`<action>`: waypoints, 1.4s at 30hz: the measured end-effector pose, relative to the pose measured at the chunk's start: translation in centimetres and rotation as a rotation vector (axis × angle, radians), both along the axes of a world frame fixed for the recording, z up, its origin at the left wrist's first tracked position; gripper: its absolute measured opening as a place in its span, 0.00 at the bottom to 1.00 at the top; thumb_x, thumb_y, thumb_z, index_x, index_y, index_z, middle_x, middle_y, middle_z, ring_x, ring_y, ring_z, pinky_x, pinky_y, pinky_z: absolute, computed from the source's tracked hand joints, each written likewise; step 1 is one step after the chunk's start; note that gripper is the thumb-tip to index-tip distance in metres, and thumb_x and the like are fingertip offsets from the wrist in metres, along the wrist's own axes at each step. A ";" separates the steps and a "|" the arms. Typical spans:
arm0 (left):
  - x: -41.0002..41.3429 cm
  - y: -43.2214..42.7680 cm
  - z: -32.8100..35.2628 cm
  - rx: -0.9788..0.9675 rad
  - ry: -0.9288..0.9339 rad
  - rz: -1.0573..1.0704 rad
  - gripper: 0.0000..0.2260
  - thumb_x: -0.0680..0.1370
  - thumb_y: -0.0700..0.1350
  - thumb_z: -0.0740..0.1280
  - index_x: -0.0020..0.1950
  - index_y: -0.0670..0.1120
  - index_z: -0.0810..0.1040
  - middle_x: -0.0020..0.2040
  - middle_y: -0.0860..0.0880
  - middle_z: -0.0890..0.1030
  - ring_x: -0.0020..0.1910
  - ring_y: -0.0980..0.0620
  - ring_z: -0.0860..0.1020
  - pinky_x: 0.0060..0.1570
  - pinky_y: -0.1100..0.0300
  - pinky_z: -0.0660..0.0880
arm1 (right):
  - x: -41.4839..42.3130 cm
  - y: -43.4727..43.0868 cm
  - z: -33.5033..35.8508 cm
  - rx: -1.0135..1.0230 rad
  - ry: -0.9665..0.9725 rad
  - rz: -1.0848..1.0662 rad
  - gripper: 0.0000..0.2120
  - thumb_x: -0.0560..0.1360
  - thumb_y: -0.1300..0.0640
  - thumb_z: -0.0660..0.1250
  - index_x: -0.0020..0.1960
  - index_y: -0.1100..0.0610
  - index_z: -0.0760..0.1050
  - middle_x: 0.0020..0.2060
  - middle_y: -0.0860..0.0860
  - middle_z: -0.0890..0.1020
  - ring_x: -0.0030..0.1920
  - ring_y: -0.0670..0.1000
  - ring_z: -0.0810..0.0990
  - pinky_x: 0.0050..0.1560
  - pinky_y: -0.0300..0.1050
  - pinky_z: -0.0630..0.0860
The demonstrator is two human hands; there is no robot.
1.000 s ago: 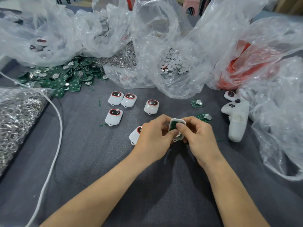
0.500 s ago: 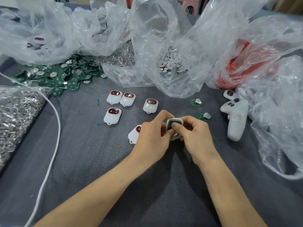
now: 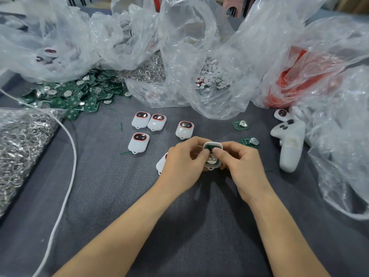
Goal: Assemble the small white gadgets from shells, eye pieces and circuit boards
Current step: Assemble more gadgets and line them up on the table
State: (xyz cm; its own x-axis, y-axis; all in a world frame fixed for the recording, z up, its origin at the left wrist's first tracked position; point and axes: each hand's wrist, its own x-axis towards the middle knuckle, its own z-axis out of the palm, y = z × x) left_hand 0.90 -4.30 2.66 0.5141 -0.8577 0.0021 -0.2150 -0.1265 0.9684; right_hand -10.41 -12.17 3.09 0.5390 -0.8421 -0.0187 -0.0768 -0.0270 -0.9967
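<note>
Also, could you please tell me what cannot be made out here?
Head view: whether the circuit board is seated in the shell; fingers cover it.
Head view: a gadget, mostly behind the left hand.
Head view: the red bag contents, blurred by plastic.

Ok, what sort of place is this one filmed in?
Likely a small hand-assembly workshop: a heap of green circuit boards, clear plastic bags of bulk parts, and finished white gadgets on a grey cloth, while the left hand and right hand hold an open white shell.
</note>
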 end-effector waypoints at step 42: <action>0.2 -0.4 -0.3 -0.022 0.247 -0.050 0.04 0.77 0.33 0.66 0.51 0.37 0.77 0.47 0.41 0.82 0.42 0.49 0.83 0.42 0.56 0.82 | -0.2 0.2 -0.5 -0.108 0.076 -0.063 0.10 0.70 0.64 0.73 0.46 0.51 0.79 0.39 0.48 0.84 0.42 0.43 0.83 0.46 0.38 0.79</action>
State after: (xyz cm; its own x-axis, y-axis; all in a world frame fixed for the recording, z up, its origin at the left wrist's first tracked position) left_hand 1.12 -4.71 2.35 0.4583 -0.8833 -0.0990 0.0225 -0.0998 0.9948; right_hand -10.65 -11.93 2.62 0.4854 -0.8736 0.0350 -0.1568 -0.1264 -0.9795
